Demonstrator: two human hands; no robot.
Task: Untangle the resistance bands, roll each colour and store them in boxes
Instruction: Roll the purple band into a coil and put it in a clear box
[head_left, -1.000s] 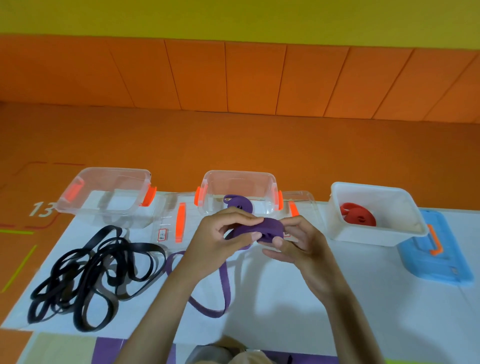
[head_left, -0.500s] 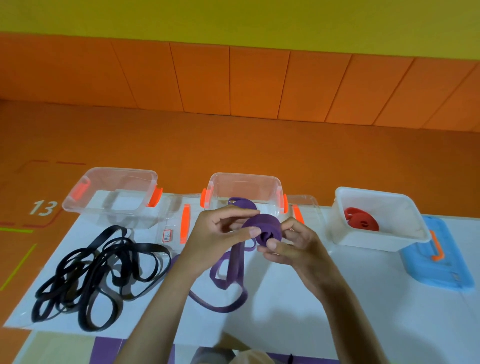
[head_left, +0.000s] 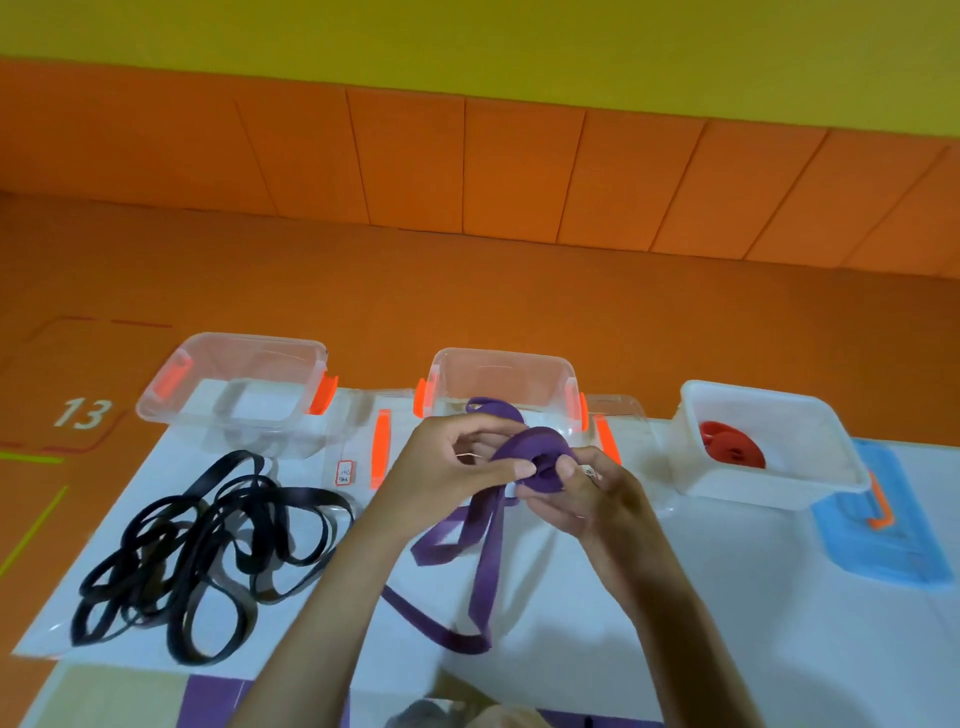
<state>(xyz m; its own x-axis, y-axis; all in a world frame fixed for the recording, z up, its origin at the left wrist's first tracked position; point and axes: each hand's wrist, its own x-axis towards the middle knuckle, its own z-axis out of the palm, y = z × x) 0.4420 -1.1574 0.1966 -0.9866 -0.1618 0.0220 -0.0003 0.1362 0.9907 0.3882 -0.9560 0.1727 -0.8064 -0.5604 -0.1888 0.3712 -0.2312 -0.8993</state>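
A purple resistance band (head_left: 485, 561) is partly wound into a roll between my hands, its loose tail hanging down onto the white table. My left hand (head_left: 447, 467) pinches the roll from the left and my right hand (head_left: 582, 499) holds it from the right, just in front of the middle clear box (head_left: 501, 366), where another purple roll (head_left: 493, 408) lies. A tangled heap of black bands (head_left: 208, 551) rests on the table at the left. A red rolled band (head_left: 732, 452) sits in the white box (head_left: 831, 457) at the right.
An empty clear box (head_left: 234, 358) with orange clips stands at the back left. Clear lids with orange clips (head_left: 382, 452) lie between the boxes. A blue lid (head_left: 883, 530) lies at the far right. An orange floor and wall lie beyond the white table (head_left: 753, 597).
Both hands have kept turning the purple roll, which has grown. The loose purple tail on the table has shortened and pulled in toward my hands.
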